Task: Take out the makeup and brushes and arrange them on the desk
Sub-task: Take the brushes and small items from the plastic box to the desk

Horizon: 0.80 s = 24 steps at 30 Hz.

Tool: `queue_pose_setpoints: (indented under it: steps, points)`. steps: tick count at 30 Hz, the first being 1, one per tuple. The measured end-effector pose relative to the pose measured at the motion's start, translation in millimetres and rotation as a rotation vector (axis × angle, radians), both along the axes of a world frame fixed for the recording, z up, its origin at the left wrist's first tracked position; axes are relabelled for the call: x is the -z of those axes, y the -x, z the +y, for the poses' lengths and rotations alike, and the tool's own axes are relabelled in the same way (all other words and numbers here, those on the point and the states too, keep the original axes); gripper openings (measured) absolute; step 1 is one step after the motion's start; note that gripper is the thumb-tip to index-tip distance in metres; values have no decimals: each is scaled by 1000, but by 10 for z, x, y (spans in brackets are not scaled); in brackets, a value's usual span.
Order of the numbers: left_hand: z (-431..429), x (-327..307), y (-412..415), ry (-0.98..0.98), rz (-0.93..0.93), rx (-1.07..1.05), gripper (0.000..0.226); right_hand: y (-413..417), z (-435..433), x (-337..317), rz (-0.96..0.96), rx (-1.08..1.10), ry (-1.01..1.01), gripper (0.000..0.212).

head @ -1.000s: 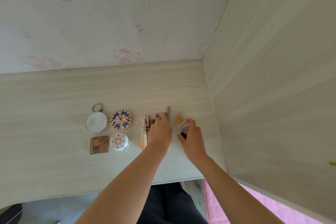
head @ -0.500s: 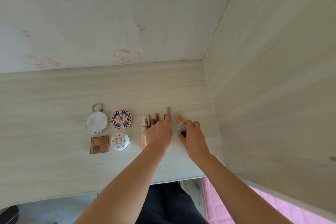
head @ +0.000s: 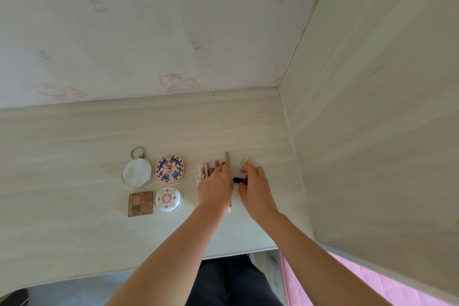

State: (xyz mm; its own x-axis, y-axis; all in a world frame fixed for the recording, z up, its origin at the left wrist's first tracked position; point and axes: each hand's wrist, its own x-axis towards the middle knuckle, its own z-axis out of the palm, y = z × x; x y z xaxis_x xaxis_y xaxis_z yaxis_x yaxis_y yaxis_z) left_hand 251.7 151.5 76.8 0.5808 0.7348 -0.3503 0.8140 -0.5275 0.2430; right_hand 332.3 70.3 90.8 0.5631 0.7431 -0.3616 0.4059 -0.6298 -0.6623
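On the pale wooden desk [head: 74, 146] lie a round mirror with a ring [head: 136, 173], a blue-and-pink round compact [head: 170, 169], a brown square palette [head: 140, 203] and a white patterned compact [head: 168, 199]. To their right stands a row of lipsticks and sticks [head: 208, 169], with a thin grey pencil [head: 226, 158] at its right end. My left hand [head: 215, 189] rests flat over this row, a fingertip on the pencil. My right hand [head: 255, 190] pinches a small dark tube [head: 239, 180] just beside it. A small clear case with orange powder [head: 246, 163] lies behind my right hand.
A wooden side panel [head: 372, 131] rises at the desk's right edge. A wall with pink cartoon prints [head: 173, 32] stands behind. The desk's front edge [head: 124, 272] is near my body, with a pink mat [head: 347, 278] on the floor at right.
My left hand slid slightly toward me along the row of sticks. My right hand has drawn a small dark tube into view between the pencil and the orange case.
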Motion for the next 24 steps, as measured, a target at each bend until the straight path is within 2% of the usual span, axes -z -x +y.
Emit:
queue_pose_setpoints:
  steps: [5, 9, 11, 17, 20, 24]
  points:
    - [40, 123, 153, -130, -118, 129, 23, 56, -72, -2, -51, -34, 45, 42]
    - [35, 124, 274, -221, -122, 221, 33, 133, -100, 19, -184, -44, 228, 24]
    - [30, 106, 317, -232, -140, 251, 41, 188, -58, 32, -220, -49, 254, 23]
    - [48, 133, 395, -249, -190, 319, 42, 274, -15, 43, -221, -26, 253, 25]
    - [85, 134, 444, -261, -214, 351, 38, 289, -106, -15, -268, -11, 225, 20]
    - [126, 81, 514, -236, -250, 383, 35, 320, -256, -53, -340, 37, 184, 27]
